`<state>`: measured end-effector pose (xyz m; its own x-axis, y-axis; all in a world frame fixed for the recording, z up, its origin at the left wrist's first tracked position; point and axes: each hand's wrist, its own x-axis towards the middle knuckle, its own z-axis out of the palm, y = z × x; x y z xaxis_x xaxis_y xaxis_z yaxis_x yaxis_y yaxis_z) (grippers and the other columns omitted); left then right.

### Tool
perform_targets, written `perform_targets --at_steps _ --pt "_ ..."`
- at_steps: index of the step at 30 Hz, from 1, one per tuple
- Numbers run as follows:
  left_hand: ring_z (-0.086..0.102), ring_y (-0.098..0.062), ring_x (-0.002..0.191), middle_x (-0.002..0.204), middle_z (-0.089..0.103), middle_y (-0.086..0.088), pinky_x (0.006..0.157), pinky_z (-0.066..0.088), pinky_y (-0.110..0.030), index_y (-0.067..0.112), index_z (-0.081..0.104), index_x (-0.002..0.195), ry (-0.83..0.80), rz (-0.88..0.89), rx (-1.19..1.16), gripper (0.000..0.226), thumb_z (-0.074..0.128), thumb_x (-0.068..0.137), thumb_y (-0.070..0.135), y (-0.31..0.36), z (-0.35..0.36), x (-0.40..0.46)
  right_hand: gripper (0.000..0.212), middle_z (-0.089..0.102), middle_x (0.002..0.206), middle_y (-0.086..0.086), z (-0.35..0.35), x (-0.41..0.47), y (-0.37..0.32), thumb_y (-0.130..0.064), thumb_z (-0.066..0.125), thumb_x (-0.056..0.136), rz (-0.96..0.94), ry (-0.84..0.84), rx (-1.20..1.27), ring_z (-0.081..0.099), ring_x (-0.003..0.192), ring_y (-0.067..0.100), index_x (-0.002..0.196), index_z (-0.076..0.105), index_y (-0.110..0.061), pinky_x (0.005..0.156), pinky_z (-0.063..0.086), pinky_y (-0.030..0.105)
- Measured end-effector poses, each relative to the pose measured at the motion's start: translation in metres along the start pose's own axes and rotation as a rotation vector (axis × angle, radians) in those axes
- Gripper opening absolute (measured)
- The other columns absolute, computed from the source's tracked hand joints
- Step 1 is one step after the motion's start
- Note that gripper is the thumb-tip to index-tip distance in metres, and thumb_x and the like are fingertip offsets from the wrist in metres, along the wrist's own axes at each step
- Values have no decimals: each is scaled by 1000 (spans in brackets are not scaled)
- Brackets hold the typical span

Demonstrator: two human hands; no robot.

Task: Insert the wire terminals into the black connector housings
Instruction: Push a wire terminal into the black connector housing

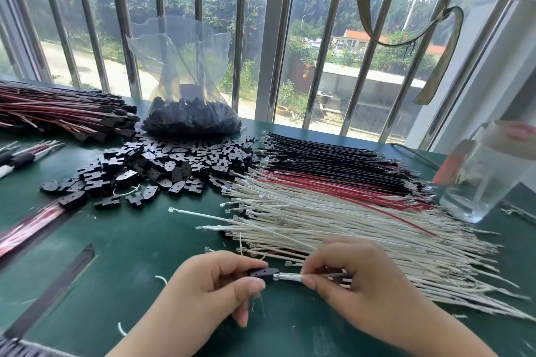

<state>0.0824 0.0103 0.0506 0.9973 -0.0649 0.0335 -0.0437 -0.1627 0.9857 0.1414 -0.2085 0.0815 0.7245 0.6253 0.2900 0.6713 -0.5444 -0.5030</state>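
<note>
Down near the front edge of the green table point(121, 240), a small black connector housing point(262, 273) is pinched between the thumb and forefinger of the left hand point(214, 284), held just above the mat. Touching its right end, a white wire point(290, 277) meets the housing with its metal terminal at the opening; the right hand point(356, 287) pinches that wire between thumb and fingertips close behind the terminal. Just beyond the hands lies a wide fan of thin white wires point(333, 211), then red wires point(348, 185) and black wires point(333, 151) farther back, all with small bright crimped ends pointing left. To the left of the wires sits a loose heap of flat, matte black housings point(162, 165), and behind it a crinkled clear plastic bag point(188, 113) holds more. Finished red-and-black harnesses point(63, 110) are stacked at the far left. A clear plastic bottle point(481, 180) stands at the right, near the wire ends. Bare green surface lies left of the hands, with short white scraps on it. Steel window bars point(322, 46) close off the table's far edge.
</note>
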Motion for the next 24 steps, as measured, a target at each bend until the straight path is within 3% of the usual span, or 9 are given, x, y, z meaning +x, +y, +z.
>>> perform_targets --at_steps 2,6,9,16,20,24 --pt "64 -7 55 57 69 -8 60 44 -8 41 71 91 7 1 -6 21 66 72 33 1 0 0 21 61 79 -29 0 0 0 -53 52 73 6 -7 6 60 78 -1 85 64 -39 61 44 12" --pt "63 -7 54 55 68 -7 59 44 -8 40 72 88 0 2 12 24 69 81 17 0 0 0 21 62 79 -27 1 1 2 -52 52 74 6 -22 23 60 79 1 85 64 -39 62 46 16" --pt "63 -8 54 56 68 -7 59 44 -9 36 73 89 -27 -3 2 16 71 77 26 2 -1 -1 20 62 79 -28 2 0 2 -51 53 75 -9 -38 15 60 80 1 86 63 -38 63 48 17" --pt "62 -10 53 56 68 -7 60 46 -14 37 74 91 -21 9 -7 25 70 66 32 -2 -1 1 14 62 80 -27 -1 -1 1 -48 54 76 -10 -33 15 61 79 2 83 62 -39 63 44 13" --pt "64 -12 53 58 68 -10 61 48 -14 33 74 91 9 27 -47 31 83 62 25 -3 0 1 11 61 78 -27 -3 -1 2 -46 54 80 -16 -78 7 60 77 3 84 61 -37 62 46 16" --pt "64 -13 55 73 72 -15 61 53 -20 29 76 91 -20 44 -64 36 82 61 9 -4 0 1 5 58 76 -30 -3 -1 3 -41 56 86 -45 -132 -48 57 77 -2 86 59 -36 63 40 12"
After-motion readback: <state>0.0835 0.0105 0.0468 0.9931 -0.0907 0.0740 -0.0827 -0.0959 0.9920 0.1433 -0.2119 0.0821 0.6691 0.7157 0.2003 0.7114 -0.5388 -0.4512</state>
